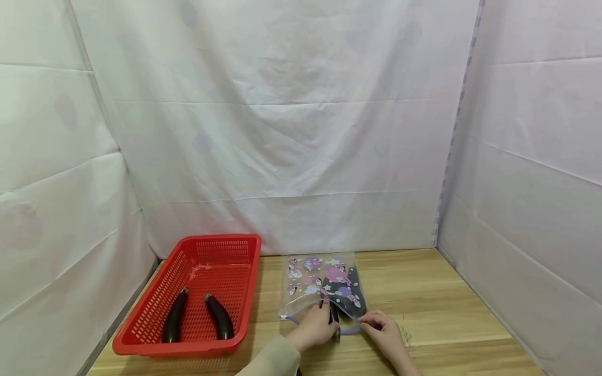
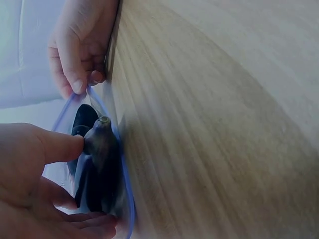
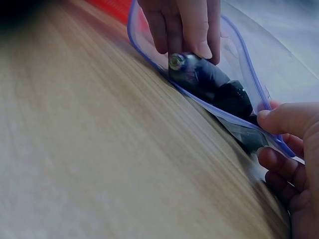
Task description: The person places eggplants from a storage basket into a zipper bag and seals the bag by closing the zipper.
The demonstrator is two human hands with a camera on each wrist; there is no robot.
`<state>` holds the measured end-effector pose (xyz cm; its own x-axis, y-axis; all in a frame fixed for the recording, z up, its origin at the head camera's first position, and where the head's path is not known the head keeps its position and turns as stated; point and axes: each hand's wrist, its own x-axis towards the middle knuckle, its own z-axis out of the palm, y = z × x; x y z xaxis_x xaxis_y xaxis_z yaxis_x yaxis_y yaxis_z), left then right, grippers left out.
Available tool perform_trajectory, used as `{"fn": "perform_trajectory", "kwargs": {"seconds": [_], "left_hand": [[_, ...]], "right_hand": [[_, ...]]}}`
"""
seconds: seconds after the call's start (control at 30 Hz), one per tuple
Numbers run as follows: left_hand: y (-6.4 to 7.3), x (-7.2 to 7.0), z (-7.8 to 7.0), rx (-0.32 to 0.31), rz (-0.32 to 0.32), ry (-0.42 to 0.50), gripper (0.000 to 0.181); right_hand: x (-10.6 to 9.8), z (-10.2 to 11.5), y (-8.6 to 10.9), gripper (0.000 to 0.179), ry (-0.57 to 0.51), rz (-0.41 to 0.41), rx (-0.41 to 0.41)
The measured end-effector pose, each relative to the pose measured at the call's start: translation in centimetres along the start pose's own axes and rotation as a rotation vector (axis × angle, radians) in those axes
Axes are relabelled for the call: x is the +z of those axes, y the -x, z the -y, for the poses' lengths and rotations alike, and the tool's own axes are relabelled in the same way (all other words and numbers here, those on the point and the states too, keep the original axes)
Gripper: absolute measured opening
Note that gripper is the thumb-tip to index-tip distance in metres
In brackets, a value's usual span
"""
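Note:
My left hand [image 1: 314, 326] holds a dark eggplant [image 2: 102, 159] at the mouth of a clear zip bag [image 1: 301, 300] with pink and purple cartoon prints. The thumb lies on the eggplant near its stem end, with the fingers along the other side. At the right corner of the mouth, my right hand [image 1: 386, 337] pinches the bag's purple zip edge [image 3: 244, 50] between thumb and fingers. Another dark eggplant [image 1: 356, 297] lies inside the bag on the right, partly hidden by the prints. The held eggplant's far end is hidden in the bag.
Left of the bag stands a red plastic basket [image 1: 251, 292] with an eggplant [image 1: 175, 316] and a second eggplant [image 1: 219, 317] in it. Everything rests on a wood-grain table [image 1: 451, 318]. White cloth [image 1: 282, 146] hangs behind and on both sides.

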<state>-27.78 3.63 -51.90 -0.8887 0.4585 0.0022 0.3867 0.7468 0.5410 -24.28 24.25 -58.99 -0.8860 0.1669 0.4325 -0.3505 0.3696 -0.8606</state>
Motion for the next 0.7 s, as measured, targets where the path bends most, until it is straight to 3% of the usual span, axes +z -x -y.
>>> {"fn": "perform_trajectory", "kwargs": {"seconds": [0.3,0.43,0.53,0.7], "left_hand": [[-0.7,0.9,0.7,0.033,-0.059,0.040,0.062],[-1.2,1.0,1.0,0.069,-0.081,0.033,0.040],[-1.5,1.0,1.4,0.084,-0.076,0.034,0.021],[-1.8,1.0,1.7,0.076,-0.046,0.078,0.023]], "right_hand": [[0.3,0.4,0.0,0.024,0.010,-0.018,0.059],[0.5,0.4,0.1,0.023,0.044,-0.042,0.075],[0.5,0.3,0.0,0.023,0.047,-0.045,0.084],[0.4,0.3,0.0,0.024,0.016,-0.011,0.099]]}}
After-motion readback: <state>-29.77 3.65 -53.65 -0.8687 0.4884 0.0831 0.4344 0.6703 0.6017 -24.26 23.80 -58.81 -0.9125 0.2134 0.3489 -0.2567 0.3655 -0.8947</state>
